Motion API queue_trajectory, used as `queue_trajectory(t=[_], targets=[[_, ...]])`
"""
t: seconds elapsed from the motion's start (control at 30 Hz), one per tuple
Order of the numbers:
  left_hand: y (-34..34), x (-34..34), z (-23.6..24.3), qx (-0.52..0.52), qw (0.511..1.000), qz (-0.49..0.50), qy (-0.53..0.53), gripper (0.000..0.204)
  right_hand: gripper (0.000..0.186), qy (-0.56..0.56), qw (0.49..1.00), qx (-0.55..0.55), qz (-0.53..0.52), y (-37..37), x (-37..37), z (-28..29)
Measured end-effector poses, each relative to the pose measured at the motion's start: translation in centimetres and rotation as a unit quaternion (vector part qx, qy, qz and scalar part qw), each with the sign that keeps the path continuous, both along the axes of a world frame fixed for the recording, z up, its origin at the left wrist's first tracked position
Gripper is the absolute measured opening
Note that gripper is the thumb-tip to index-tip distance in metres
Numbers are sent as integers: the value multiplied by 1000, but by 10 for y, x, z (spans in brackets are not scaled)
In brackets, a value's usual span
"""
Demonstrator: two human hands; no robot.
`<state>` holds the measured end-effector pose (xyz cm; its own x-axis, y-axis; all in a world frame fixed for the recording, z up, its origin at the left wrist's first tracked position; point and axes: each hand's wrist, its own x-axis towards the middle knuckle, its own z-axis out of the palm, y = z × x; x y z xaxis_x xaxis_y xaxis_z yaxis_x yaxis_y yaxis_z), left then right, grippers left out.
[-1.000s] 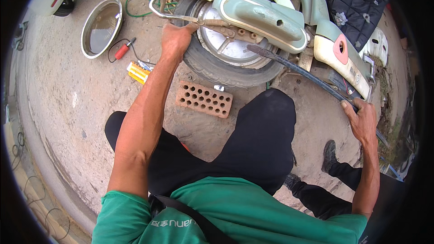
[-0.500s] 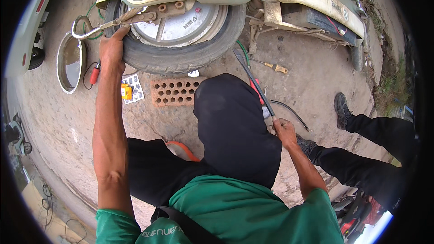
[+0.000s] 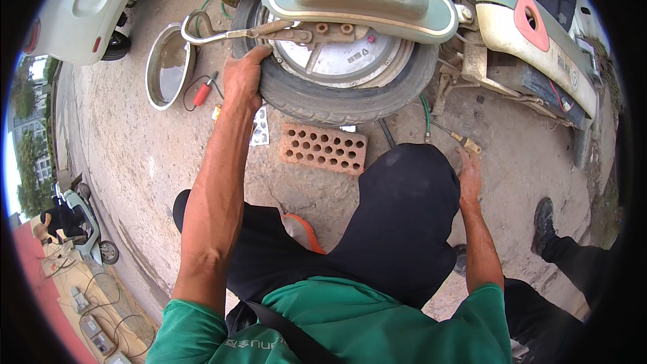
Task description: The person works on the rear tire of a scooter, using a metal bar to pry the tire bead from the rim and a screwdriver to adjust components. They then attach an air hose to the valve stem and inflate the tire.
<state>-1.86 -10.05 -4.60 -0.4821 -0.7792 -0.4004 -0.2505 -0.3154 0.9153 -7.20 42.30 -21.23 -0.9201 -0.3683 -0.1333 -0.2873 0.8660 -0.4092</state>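
My left hand (image 3: 244,81) grips the left edge of the tyre (image 3: 323,108) on a scooter wheel, thumb on the sidewall, other fingers hidden behind it. The silver wheel hub (image 3: 333,61) still sits inside the tyre. Beside my right knee, my right hand (image 3: 470,178) reaches down with fingers extended. Its fingertips are close to the yellow handle of a screwdriver (image 3: 468,143) on the ground; whether they touch is unclear. A dark tyre lever (image 3: 386,133) shows between the tyre and my right knee, its lower part hidden.
A perforated brick (image 3: 323,148) lies below the wheel. To the left are an oval basin of water (image 3: 170,67), a red-handled tool (image 3: 202,94) and a patch sheet (image 3: 260,128). Scooter bodywork (image 3: 532,47) stands at right. Another person's shoe (image 3: 544,226) is near my right arm.
My right hand has left the tyre lever and moved forward beside the screwdriver. My left hand keeps its hold on the tyre. The whole view has shifted toward the left.
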Motion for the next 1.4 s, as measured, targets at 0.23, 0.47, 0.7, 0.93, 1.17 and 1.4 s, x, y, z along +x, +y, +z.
queue_trajectory(t=[0.23,0.47,0.7,0.93,1.17,1.4], targets=[[-1,6,-2,-59,998,-20,-2,55,59,-47,990,116,68,29,-70,-51],[3,1,-8,-88,996,0,-26,59,46,-63,996,12,69,74,-87,-56],[7,8,5,-113,990,15,-81,58,41,-174,980,-97,29,60,-107,141],[7,9,6,-128,988,-9,-80,60,41,40,947,-133,290,-172,-90,237],[4,11,4,-109,993,-33,-20,57,38,100,937,-127,311,-253,-78,214],[5,12,2,-106,994,-16,-35,63,40,107,908,-202,351,-258,-94,177]])
